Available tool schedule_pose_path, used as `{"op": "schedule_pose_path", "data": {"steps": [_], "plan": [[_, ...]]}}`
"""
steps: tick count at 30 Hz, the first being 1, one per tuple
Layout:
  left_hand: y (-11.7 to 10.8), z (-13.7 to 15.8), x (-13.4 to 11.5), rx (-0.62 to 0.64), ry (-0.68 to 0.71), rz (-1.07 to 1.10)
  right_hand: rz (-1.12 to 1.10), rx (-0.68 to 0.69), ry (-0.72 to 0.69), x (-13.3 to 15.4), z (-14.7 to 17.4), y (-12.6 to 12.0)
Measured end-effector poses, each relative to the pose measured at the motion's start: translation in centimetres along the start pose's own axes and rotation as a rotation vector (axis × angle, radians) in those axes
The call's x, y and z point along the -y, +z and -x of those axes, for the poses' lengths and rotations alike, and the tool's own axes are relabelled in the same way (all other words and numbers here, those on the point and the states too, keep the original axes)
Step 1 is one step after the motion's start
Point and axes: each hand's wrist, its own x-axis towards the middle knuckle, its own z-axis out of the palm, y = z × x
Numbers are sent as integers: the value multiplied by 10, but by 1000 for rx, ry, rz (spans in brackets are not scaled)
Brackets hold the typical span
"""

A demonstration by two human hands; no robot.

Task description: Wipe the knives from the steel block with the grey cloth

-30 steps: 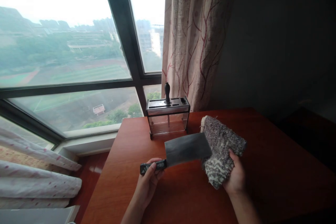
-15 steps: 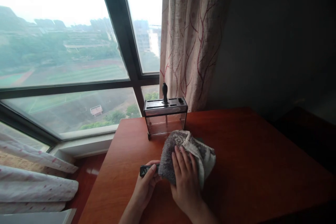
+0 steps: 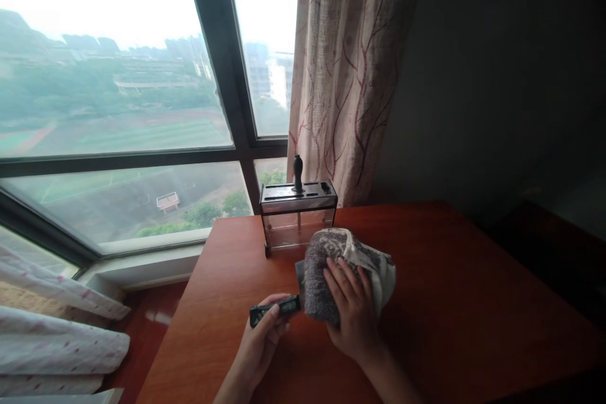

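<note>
My left hand (image 3: 269,322) is wrapped round the black handle of a kitchen knife (image 3: 276,310), its thumb on top. The knife points right; a short stretch of its broad metal blade shows beside the handle, and the rest is hidden under a cloth. That cloth is a thick grey towel (image 3: 322,278) with a pale underside, folded over the blade. Across the towel lies my right hand (image 3: 353,306), fingers close together on top and pressing it to the blade; the thumb is mostly hidden. Both hands are above the table.
A knife block (image 3: 298,199) with clear sides and a metal top stands behind the towel, one black handle sticking up from it. The reddish-brown table (image 3: 454,303) reaches to the window (image 3: 113,202) at left. Patterned curtains (image 3: 348,76) hang behind the block.
The towel and my right hand have slid a little right along the blade, away from the handle. More of the handle and a strip of blade are uncovered.
</note>
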Motion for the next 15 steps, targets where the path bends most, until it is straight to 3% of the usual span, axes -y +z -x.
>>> {"op": "schedule_pose_path", "data": {"steps": [4, 7, 13, 15], "plan": [[-1, 1, -1, 13, 15, -13, -58, -198, 139, -26, 1, -7], [0, 1, -3, 17, 5, -18, -229, -368, 319, -35, 2, -7], [0, 3, -5, -38, 15, 8, -882, -561, 1015, -41, 8, -4], [0, 3, -5, -40, 28, 12, -1185, -608, 1145, -40, 6, -9]]}}
